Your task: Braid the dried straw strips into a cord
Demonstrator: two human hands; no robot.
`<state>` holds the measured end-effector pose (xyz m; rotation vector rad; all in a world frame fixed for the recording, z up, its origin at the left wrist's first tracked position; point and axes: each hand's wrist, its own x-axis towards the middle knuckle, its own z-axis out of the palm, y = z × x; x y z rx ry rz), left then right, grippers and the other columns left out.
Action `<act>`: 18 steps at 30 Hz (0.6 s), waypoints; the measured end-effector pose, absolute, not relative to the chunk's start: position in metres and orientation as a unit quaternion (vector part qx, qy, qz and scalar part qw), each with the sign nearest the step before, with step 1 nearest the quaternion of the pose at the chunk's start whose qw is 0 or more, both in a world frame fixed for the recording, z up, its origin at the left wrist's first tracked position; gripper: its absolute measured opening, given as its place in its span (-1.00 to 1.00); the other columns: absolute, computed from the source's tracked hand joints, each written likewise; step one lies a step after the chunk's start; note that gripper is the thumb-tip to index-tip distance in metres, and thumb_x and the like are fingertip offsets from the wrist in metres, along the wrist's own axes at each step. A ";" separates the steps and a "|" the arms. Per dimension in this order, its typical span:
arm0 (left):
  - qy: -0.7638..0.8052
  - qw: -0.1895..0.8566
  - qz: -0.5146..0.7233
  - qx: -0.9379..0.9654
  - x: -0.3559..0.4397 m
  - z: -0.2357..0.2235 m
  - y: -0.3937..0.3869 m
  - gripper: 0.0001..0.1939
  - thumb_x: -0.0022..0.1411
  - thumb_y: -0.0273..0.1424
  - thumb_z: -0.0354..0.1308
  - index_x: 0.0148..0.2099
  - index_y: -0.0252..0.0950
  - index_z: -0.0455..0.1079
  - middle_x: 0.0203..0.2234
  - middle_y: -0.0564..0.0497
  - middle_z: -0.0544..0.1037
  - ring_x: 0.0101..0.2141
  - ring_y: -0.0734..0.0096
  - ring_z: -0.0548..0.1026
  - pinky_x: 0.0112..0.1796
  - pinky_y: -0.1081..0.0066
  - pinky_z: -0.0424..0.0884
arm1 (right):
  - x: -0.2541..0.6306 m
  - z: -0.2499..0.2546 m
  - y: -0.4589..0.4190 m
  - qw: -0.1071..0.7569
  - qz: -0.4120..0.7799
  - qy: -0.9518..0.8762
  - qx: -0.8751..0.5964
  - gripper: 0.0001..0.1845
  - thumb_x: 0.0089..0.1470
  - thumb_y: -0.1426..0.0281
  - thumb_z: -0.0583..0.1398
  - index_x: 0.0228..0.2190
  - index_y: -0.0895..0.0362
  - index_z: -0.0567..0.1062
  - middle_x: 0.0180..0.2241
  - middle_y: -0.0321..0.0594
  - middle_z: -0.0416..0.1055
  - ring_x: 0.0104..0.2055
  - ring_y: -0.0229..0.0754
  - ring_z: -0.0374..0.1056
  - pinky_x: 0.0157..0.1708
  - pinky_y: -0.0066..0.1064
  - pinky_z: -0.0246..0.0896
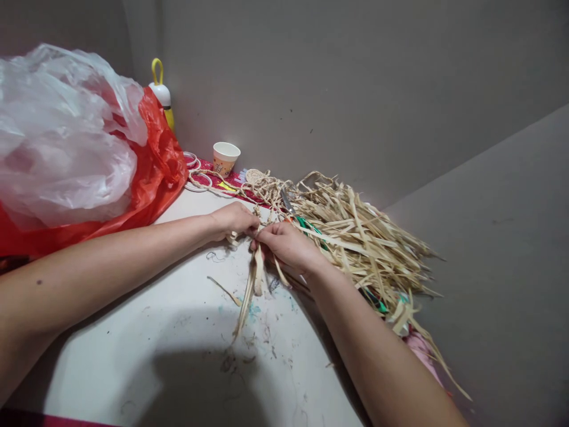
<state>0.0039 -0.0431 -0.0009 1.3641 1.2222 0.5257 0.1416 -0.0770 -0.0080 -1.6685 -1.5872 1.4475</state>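
My left hand [237, 219] and my right hand [284, 242] meet over the white table, fingers pinched together. Between them they grip pale dried straw strips [258, 273], whose loose ends hang down toward the tabletop. Just beyond my fingers runs a twisted straw cord [271, 188], lying in a tangle at the back; whether it joins the strips I hold is hidden by my hands. To the right of my right hand lies a big heap of dried straw strips [364, 237], with green-handled scissors [306, 224] partly buried at its left side.
A paper cup [226, 159] stands at the back beside white rings [199, 181]. Clear and red plastic bags [164, 148] bulge on the left, with a yellow-and-white bottle [160, 95] behind. Grey walls [338, 89] close off the back and right. Scraps litter the white table [178, 332].
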 end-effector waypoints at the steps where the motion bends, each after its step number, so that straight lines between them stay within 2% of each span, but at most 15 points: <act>1: 0.516 0.580 0.230 0.587 0.004 -0.001 -0.043 -0.71 -0.05 -0.57 0.03 -0.74 -0.31 0.15 -0.87 0.18 0.12 -0.76 0.67 0.03 -0.68 0.50 -0.09 | 0.142 -0.010 -0.076 0.201 0.512 -0.580 -0.601 -0.77 -0.03 0.40 0.13 -0.66 0.19 0.42 -0.79 -0.28 0.32 -0.82 -0.43 -0.08 -0.79 -0.53 -0.29; 8: 0.493 0.586 0.224 0.603 0.001 -0.002 -0.042 -0.77 -0.05 -0.54 0.09 -0.69 -0.33 0.23 -0.84 0.17 0.22 -0.77 0.66 0.11 -0.70 0.53 -0.03 | 0.135 -0.009 -0.081 0.173 0.472 -0.615 -0.608 -0.78 0.03 0.39 0.07 -0.58 0.17 0.41 -0.76 -0.32 0.36 -0.83 -0.41 -0.05 -0.82 -0.54 -0.21; 13: 0.486 0.625 0.214 0.572 -0.002 0.001 -0.039 -0.71 -0.02 -0.59 0.04 -0.72 -0.32 0.18 -0.89 0.18 0.16 -0.80 0.66 0.07 -0.73 0.54 -0.06 | 0.142 0.016 -0.090 0.105 0.561 -0.641 -0.513 -0.70 0.06 0.23 0.12 -0.56 0.19 0.37 -0.66 -0.24 0.44 -0.78 -0.39 0.14 -0.78 -0.56 -0.06; 15: 0.472 0.659 0.208 0.547 -0.004 0.001 -0.037 -0.72 -0.01 -0.59 0.05 -0.71 -0.33 0.21 -0.88 0.16 0.23 -0.80 0.64 0.13 -0.72 0.54 0.00 | 0.151 0.025 -0.087 0.141 0.571 -0.623 -0.516 -0.62 0.07 0.14 0.12 -0.51 0.22 0.41 -0.64 -0.20 0.45 -0.76 -0.39 0.18 -0.78 -0.58 -0.07; 18: 0.456 0.705 0.196 0.506 -0.007 0.001 -0.032 -0.72 -0.02 -0.60 0.07 -0.72 -0.34 0.21 -0.87 0.12 0.27 -0.80 0.62 0.18 -0.72 0.54 0.05 | 0.164 0.028 -0.077 0.295 0.542 -0.550 -0.563 -0.63 0.07 0.16 0.13 -0.51 0.23 0.41 -0.62 -0.24 0.43 -0.79 -0.47 0.07 -0.82 -0.61 -0.16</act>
